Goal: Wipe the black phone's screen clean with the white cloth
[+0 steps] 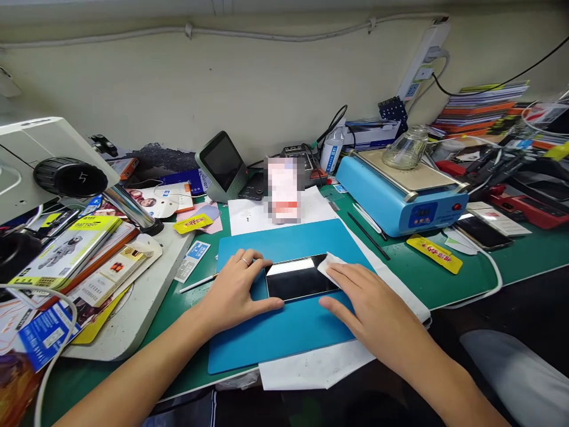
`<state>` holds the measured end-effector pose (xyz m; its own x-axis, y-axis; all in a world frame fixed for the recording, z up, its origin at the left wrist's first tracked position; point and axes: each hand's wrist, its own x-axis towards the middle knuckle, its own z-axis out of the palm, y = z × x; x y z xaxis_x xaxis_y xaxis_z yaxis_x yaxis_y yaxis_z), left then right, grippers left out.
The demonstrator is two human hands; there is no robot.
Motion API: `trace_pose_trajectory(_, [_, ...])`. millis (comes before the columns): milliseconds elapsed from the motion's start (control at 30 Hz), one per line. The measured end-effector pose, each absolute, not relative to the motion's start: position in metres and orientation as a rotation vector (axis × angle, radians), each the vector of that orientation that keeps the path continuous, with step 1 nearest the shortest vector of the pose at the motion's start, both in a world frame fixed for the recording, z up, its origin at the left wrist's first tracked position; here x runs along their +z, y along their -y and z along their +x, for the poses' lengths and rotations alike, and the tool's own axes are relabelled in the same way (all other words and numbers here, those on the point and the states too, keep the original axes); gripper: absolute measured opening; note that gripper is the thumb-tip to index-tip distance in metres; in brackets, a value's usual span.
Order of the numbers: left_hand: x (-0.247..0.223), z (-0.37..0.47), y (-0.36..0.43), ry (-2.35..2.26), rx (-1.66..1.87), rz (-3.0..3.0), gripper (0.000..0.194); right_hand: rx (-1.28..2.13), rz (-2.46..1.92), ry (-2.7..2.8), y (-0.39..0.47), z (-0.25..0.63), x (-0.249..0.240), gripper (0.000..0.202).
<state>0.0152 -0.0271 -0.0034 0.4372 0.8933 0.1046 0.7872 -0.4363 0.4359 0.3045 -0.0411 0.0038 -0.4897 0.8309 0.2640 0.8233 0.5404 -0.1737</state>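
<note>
A black phone or screen panel (296, 283) with a glossy, reflecting face lies flat on a blue mat (249, 338). My left hand (242, 287), a ring on one finger, grips the panel's left end between thumb and fingers. At the right end, my right hand (360, 296) presses a small white cloth or tissue (328, 261) onto the panel's corner, its thumb held apart over the mat. White paper (320, 367) shows beneath the mat.
Behind the mat stand a blurred-out upright device (283, 190) and a grey-green display unit (222, 166). A blue heating machine (400, 196) bears a glass jar (406, 148). Boxes (66, 246) lie on a white stand base (128, 320) at left; another phone (482, 230) lies at right.
</note>
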Motion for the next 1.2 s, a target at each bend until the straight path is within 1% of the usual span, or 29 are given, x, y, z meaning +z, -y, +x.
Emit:
trace_pose_trajectory(133, [-0.002, 0.016, 0.027, -1.445, 0.459, 2.369, 0.066, 0.063, -1.375, 2.501, 0.048, 0.313, 0.0, 0.06])
trace_pose_trajectory(367, [0.0, 0.016, 0.027, -1.446, 0.461, 2.37, 0.065, 0.268, -1.31, 2.571, 0.013, 0.318, 0.008, 0.062])
trace_pose_trajectory(667, [-0.002, 0.015, 0.027, -1.442, 0.483, 2.371, 0.066, 0.104, -1.201, 2.663, 0.038, 0.349, 0.009, 0.066])
trace_pose_trajectory(800, [-0.001, 0.015, 0.026, -1.449, 0.479, 2.371, 0.065, 0.104, -1.112, 2.71, 0.044, 0.336, 0.011, 0.066])
trace_pose_trajectory(1000, [-0.002, 0.015, 0.026, -1.439, 0.487, 2.392, 0.065, 0.138, -0.981, 2.721, 0.048, 0.294, 0.012, 0.063])
trace_pose_trajectory(1200, [-0.004, 0.015, 0.027, -1.437, 0.498, 2.41, 0.064, 0.159, -1.012, 2.645, 0.056, 0.272, 0.005, 0.057])
